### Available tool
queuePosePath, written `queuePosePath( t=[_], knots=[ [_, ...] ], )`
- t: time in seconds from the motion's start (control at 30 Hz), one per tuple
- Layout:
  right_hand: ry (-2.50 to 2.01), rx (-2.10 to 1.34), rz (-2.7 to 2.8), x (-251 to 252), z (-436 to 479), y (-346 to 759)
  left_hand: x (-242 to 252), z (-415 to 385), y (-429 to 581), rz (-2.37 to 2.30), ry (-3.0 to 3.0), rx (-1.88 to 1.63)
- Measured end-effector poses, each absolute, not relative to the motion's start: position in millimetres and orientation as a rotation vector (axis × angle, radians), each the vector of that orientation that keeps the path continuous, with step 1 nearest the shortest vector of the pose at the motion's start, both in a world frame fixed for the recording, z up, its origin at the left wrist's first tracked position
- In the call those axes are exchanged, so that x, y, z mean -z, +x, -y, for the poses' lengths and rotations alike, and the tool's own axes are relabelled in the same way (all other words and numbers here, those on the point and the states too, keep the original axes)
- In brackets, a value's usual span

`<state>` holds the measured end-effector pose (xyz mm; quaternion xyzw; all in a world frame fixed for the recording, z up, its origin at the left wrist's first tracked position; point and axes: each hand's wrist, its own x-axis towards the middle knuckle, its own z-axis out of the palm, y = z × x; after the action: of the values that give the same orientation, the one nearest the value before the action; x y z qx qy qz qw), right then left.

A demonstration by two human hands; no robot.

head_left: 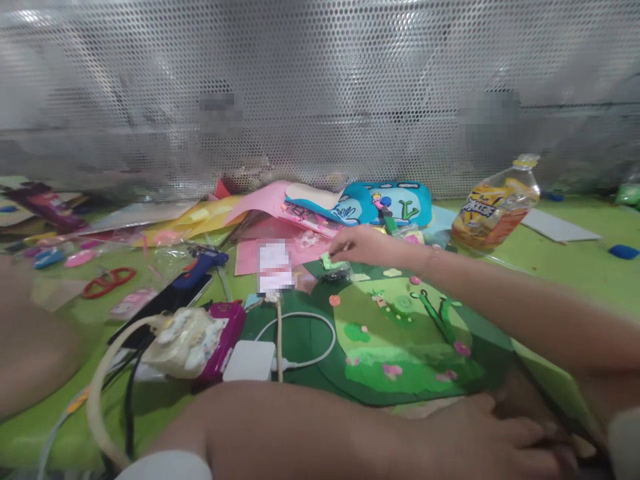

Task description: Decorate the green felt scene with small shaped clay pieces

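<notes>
My right hand (353, 243) reaches in from the right, fingertips pinched on a small light green piece (327, 261). Just under it lies a small clear bag (337, 274) with dark bits inside. Nearer me rests a dark green board (320, 353) carrying a lighter green cutout scene (425, 340), decorated with pink flowers, a spiral and leafy strips. My left hand (500, 433) crosses below the board's front edge to the lower right. Its fingers look apart and slightly bent, blurred and shaded at the tips; I see nothing held in them.
A purple power strip (220, 340) with plugs, a white adapter (250, 360) and cables crowd the left. Behind are a blue glue gun (205, 267), red scissors (109, 283), pink sheets (260, 203) and a blue cutout scene (400, 200). A yellow-labelled bottle (495, 207) leans at right.
</notes>
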<state>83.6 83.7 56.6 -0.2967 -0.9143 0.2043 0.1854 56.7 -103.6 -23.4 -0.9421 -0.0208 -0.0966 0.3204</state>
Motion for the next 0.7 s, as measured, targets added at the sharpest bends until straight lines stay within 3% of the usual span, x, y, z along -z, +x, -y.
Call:
queuePosePath(
  t=[0.27, 0.5, 0.7],
  knots=[
    [-1.242, -1.285, 1.772, -36, -20, 212, 37, 95, 66, -0.120, -2.651, 0.538],
    [-1.287, -1.546, 1.288, -9, -18, 254, 46, 95, 70, -0.058, -2.705, 0.649],
    [-1.265, -1.737, 1.271, -10, -19, 255, 35, 92, 70, -0.060, -2.716, 0.647]
  ],
)
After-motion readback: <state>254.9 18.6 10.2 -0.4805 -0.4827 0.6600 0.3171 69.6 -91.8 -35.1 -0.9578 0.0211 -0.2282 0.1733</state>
